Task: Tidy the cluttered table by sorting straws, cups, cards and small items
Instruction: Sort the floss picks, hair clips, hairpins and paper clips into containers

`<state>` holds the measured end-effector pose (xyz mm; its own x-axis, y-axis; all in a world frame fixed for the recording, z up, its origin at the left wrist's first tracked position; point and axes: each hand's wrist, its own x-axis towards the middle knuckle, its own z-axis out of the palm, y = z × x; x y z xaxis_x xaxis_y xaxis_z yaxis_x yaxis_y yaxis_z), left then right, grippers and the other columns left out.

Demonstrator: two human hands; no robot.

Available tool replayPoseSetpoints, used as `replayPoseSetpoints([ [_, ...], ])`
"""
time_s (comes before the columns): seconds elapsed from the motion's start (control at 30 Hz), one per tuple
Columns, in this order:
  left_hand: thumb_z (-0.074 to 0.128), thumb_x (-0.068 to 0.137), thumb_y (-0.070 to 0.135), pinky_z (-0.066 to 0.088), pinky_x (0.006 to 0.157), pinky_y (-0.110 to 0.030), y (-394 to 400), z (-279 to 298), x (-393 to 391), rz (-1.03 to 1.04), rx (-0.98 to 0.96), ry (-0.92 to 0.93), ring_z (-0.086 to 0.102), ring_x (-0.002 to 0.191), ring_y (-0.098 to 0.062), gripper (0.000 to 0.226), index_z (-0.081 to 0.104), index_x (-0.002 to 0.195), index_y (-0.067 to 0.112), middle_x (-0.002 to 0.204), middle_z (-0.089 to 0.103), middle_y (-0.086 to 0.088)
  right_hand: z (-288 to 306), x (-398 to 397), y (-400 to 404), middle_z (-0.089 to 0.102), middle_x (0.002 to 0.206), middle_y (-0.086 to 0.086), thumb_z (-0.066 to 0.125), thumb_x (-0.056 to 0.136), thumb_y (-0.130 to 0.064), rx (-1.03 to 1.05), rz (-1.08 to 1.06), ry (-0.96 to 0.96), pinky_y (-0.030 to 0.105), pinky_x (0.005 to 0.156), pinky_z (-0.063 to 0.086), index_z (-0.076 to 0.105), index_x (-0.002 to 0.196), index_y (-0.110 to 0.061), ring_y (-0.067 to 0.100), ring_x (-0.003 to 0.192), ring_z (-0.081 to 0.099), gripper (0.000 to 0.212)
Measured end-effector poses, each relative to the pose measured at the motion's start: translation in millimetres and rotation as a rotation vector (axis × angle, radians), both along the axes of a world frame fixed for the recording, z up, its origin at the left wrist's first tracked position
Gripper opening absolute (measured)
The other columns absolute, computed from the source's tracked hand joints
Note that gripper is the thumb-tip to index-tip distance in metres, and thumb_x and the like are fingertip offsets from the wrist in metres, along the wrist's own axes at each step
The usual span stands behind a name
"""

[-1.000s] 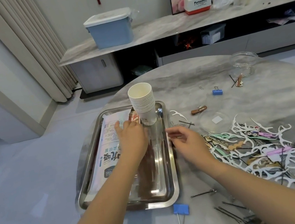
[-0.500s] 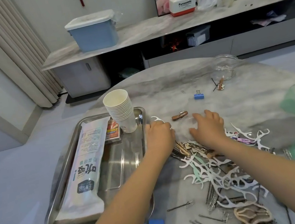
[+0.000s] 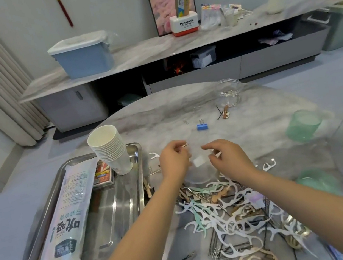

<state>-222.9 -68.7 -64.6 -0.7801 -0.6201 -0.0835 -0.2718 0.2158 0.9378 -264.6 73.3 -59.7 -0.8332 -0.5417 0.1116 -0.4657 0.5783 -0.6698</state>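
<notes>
I am pinching a small brown clip (image 3: 183, 145) in my left hand (image 3: 174, 160) above the bench (image 3: 256, 124), right hand (image 3: 225, 157) curling loosely empty beside it, and it is risking slipping into the floss-pick pile (image 3: 224, 209).

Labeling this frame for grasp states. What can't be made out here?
- Left hand: pinches a small brown item, too small to identify.
- Right hand: fingers curled; any held item is blurred.
- Card box, in the tray: partly hidden by the paper cup stack.
- Green cup: motion-blurred.
</notes>
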Motion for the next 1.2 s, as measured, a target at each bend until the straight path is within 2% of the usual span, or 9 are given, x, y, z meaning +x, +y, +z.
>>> replayPoseSetpoints([
  [0.13, 0.044, 0.096, 0.002, 0.057, 0.06, -0.029, 9, 12, -16, 0.089, 0.104, 0.052, 0.063, 0.076, -0.018, 0.022, 0.063, 0.107, 0.008, 0.081, 0.059, -0.002, 13, -30, 10, 0.055, 0.123, 0.0, 0.051, 0.092, -0.009, -0.063, -0.089, 0.025, 0.019, 0.08, 0.038, 0.063, 0.119, -0.018, 0.01, 0.087, 0.053, 0.031],
  [0.37, 0.042, 0.096, 0.003, 0.047, 0.048, -0.012, 23, 14, -76, 0.195, 0.17, 0.037, 0.066, 0.08, -0.024, 0.024, 0.057, 0.115, 0.008, 0.109, 0.063, -0.012, 0, -128, 21, 0.035, 0.144, 0.007, 0.051, 0.088, -0.004, 0.117, -0.203, 0.094, 0.035, 0.097, 0.039, 0.047, 0.134, -0.013, 0.03, 0.123, 0.045, 0.047],
  [0.53, 0.04, 0.095, 0.005, 0.054, 0.071, -0.027, 29, 3, -105, 0.204, 0.281, 0.067, 0.063, 0.061, -0.01, 0.017, 0.05, 0.106, 0.014, 0.085, 0.056, 0.005, 2, -188, 16, -0.001, 0.159, -0.007, 0.047, 0.091, -0.003, 0.291, -0.22, 0.151, 0.039, 0.08, 0.046, 0.016, 0.15, -0.024, 0.033, 0.12, 0.046, 0.071],
  [0.63, 0.04, 0.094, 0.004, 0.054, 0.085, -0.037, 26, -11, -113, 0.198, 0.339, 0.083, 0.066, 0.068, -0.017, 0.019, 0.049, 0.103, 0.019, 0.087, 0.057, 0.004, 1, -215, 11, 0.018, 0.155, 0.005, 0.046, 0.09, 0.0, 0.336, -0.216, 0.115, 0.04, 0.083, 0.043, 0.019, 0.149, -0.02, 0.036, 0.118, 0.049, 0.068],
  [0.8, 0.044, 0.092, 0.009, 0.053, 0.088, -0.043, 19, -25, -112, 0.232, 0.316, 0.041, 0.066, 0.095, -0.026, 0.02, 0.051, 0.094, 0.027, 0.097, 0.058, 0.003, -17, -214, 12, 0.044, 0.124, 0.012, 0.044, 0.095, -0.006, 0.244, -0.246, 0.188, 0.035, 0.081, 0.042, 0.057, 0.115, -0.006, 0.034, 0.101, 0.052, 0.024],
  [0.93, 0.042, 0.094, 0.004, 0.052, 0.066, -0.025, 25, -10, -90, 0.266, 0.361, 0.064, 0.067, 0.076, -0.018, 0.018, 0.051, 0.103, 0.018, 0.092, 0.057, 0.003, -12, -181, 25, 0.046, 0.105, 0.006, 0.047, 0.094, -0.009, 0.144, -0.212, 0.225, 0.034, 0.071, 0.041, 0.06, 0.099, -0.006, 0.031, 0.086, 0.052, 0.015],
  [1.03, 0.039, 0.095, -0.001, 0.057, 0.065, -0.026, 30, 6, -66, 0.276, 0.423, 0.089, 0.063, 0.066, -0.014, 0.019, 0.05, 0.106, 0.011, 0.098, 0.057, -0.009, 0, -152, 34, 0.046, 0.1, 0.004, 0.051, 0.094, -0.012, 0.089, -0.142, 0.246, 0.035, 0.072, 0.044, 0.062, 0.096, -0.007, 0.029, 0.082, 0.053, 0.013],
  [1.1, 0.036, 0.096, -0.001, 0.055, 0.052, -0.02, 32, 23, -37, 0.27, 0.415, 0.067, 0.062, 0.067, -0.018, 0.021, 0.049, 0.108, 0.009, 0.103, 0.057, -0.014, 17, -120, 43, 0.047, 0.1, 0.001, 0.052, 0.094, -0.014, 0.067, -0.072, 0.248, 0.037, 0.077, 0.047, 0.063, 0.097, -0.009, 0.025, 0.081, 0.054, 0.012],
  [1.2, 0.039, 0.098, 0.002, 0.055, 0.049, -0.022, 33, 44, 11, 0.242, 0.374, 0.002, 0.065, 0.069, -0.024, 0.018, 0.05, 0.109, 0.012, 0.099, 0.059, -0.009, 42, -69, 57, 0.045, 0.101, -0.006, 0.053, 0.095, -0.019, 0.094, 0.027, 0.239, 0.034, 0.082, 0.047, 0.064, 0.101, -0.012, 0.017, 0.08, 0.053, 0.014],
])
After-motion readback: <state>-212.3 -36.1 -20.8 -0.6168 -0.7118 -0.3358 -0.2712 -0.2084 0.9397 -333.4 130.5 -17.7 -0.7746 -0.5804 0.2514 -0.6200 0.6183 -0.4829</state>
